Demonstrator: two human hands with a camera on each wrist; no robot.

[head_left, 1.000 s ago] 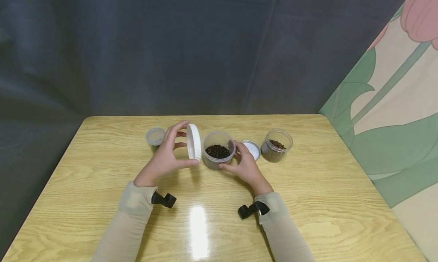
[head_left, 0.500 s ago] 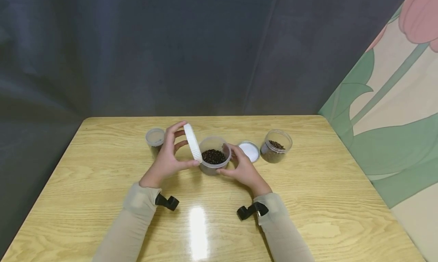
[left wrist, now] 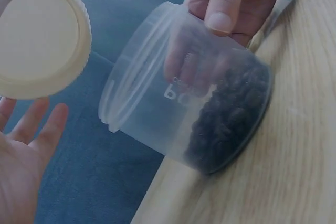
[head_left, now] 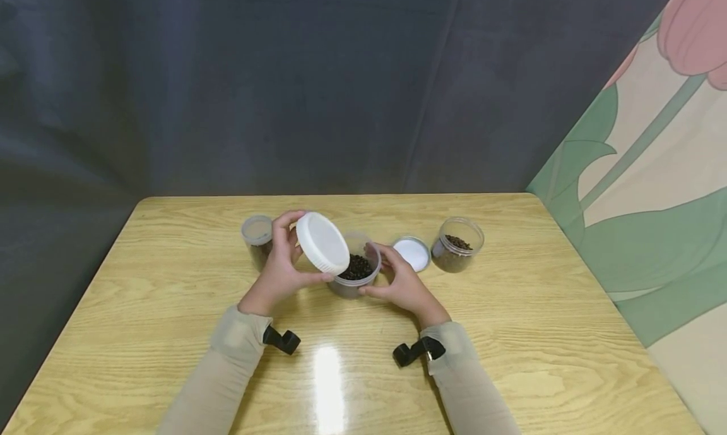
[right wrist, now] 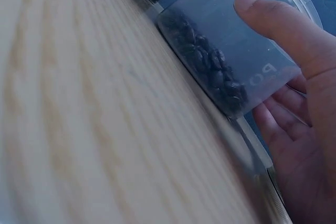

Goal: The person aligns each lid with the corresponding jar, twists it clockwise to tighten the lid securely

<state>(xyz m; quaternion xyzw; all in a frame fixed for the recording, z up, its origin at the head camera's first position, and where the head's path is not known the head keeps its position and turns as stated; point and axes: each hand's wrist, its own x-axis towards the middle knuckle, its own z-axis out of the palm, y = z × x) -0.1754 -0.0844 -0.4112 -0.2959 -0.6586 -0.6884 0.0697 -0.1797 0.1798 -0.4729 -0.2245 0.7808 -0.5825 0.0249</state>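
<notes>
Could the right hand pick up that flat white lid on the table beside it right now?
Probably not just yet: the right hand is holding the middle jar. If it let go, the flat lid lies close by with nothing on top.

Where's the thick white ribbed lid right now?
In the head view, the white lid is tilted in the person's left grip, hiding the left part of the middle jar; the left wrist view shows it apart from that jar.

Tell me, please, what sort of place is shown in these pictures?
Probably an indoor recording corner, though I cannot be certain: a wood-grain table stands before a plain dark backdrop, and black devices are worn at both wrists.
</notes>
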